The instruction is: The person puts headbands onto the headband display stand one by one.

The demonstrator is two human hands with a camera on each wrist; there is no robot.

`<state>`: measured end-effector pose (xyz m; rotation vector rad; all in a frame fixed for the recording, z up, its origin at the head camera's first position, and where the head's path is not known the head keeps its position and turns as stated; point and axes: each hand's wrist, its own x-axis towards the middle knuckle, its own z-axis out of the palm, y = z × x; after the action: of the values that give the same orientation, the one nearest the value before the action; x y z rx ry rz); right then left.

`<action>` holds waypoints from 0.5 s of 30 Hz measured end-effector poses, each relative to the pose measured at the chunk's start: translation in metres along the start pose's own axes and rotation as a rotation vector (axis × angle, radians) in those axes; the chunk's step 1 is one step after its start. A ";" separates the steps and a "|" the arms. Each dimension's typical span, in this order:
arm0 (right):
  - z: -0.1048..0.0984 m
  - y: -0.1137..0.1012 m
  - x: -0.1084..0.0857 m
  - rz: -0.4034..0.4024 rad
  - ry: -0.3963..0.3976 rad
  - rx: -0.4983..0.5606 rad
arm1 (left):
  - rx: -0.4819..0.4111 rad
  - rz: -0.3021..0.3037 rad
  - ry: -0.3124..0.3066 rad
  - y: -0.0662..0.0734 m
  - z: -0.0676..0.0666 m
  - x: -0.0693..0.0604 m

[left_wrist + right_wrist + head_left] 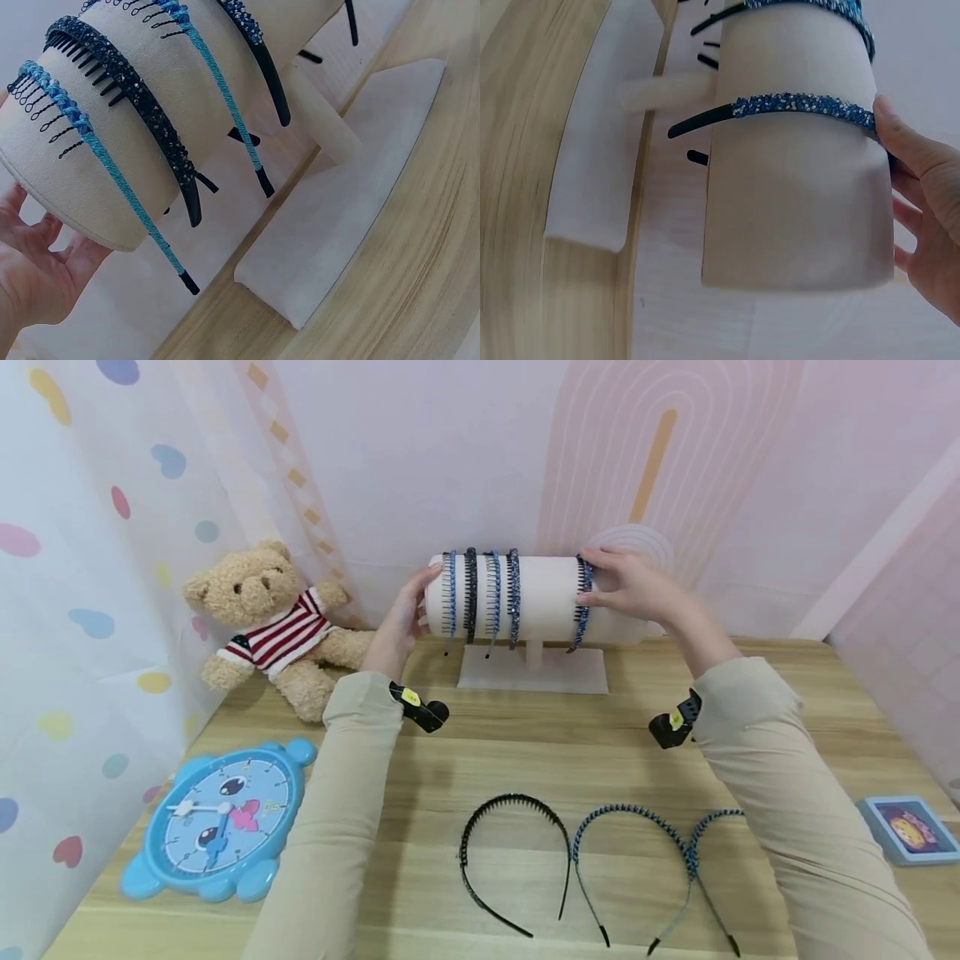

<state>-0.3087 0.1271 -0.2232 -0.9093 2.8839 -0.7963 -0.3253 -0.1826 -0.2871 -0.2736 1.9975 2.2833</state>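
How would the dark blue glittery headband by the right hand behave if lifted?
The dark blue glittery headband would probably feel light, being slim. It looks springy rather than floppy: its bare black end juts past the cream cylindrical display roll. Its black comb teeth might snag slightly.

We get a bright, evenly lit head view, with soft shadow on the wooden table [525, 739] beside the left sleeve [330, 827]. Both wrist views reach us dimmer and greyer — in the right one, the support post [671, 91] is blurred, and shade darkens the roller [795, 217] near the right hand [930, 214]. We cannot tell the light's source.
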 end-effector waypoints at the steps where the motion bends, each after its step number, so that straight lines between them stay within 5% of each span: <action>1: 0.002 -0.003 0.003 -0.007 -0.001 -0.013 | 0.000 0.002 0.002 0.000 0.000 0.000; 15: 0.022 -0.029 0.033 -0.061 -0.036 -0.034 | -0.011 0.002 0.003 -0.006 -0.004 0.009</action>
<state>-0.3167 0.0783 -0.2242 -1.0081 2.8604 -0.7298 -0.3325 -0.1865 -0.2949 -0.2765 1.9880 2.2969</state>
